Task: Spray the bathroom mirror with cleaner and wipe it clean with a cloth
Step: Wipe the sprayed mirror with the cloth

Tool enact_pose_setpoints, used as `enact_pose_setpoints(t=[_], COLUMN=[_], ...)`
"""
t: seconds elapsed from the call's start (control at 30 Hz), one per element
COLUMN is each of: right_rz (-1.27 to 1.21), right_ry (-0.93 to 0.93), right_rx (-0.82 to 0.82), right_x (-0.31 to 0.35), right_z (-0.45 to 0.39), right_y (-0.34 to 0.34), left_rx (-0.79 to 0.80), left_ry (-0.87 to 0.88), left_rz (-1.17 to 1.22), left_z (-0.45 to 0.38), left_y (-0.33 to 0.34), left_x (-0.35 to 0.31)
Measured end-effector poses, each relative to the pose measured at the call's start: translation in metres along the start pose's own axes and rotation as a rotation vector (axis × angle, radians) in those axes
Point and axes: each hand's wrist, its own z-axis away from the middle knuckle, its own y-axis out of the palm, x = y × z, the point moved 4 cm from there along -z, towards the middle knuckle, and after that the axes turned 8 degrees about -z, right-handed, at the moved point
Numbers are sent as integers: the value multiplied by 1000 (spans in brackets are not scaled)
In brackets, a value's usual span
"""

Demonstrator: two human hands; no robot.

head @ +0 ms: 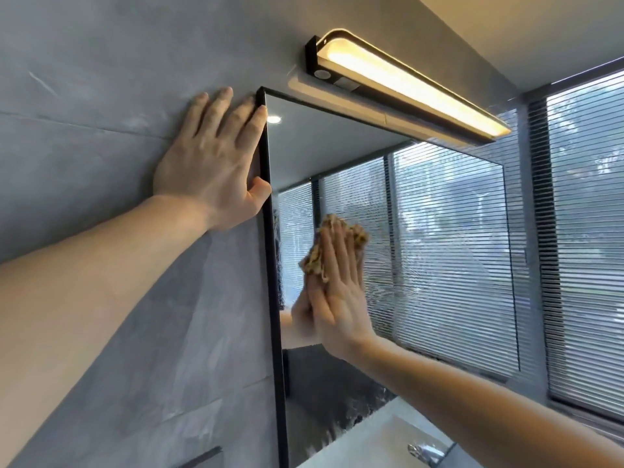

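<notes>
Wall-mounted mirror, long axis running left to right, with the crumpled cloth pressed flat against its left part by the straight-fingered right hand, the left hand spread on the grey wall at its upper left corner.

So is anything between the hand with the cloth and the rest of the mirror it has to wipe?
Nothing visible. The right hand presses the cloth flat on the mirror, and the glass around it is bare. The left hand rests on the wall at the frame's edge.
</notes>
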Motion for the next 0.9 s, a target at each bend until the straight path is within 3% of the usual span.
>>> enact_pose_setpoints(t=[0.13,0.27,0.37,0.53,0.7,0.8,0.9], right_rz=[23,15,11,-12,-61,-65,-62], right_ry=[-242,-270,-112,463,791,756,495], right_rx=[190,134,9,-167,-242,-229,-150], right_x=[31,1,-57,-191,-209,-181,-124], right_z=[20,21,22,47,61,64,79], right_y=[8,1,-15,-52,-52,-41,-25], left_rx=[5,10,12,2,-7,-11,-15], left_ry=[-1,-2,3,1,-3,-3,-3], left_rz=[-4,-14,-23,-20,-10,-6,0], left_z=[1,0,0,-1,0,0,0], left_y=[-1,-1,1,0,-2,-3,-2], left_x=[1,1,1,0,0,0,-1])
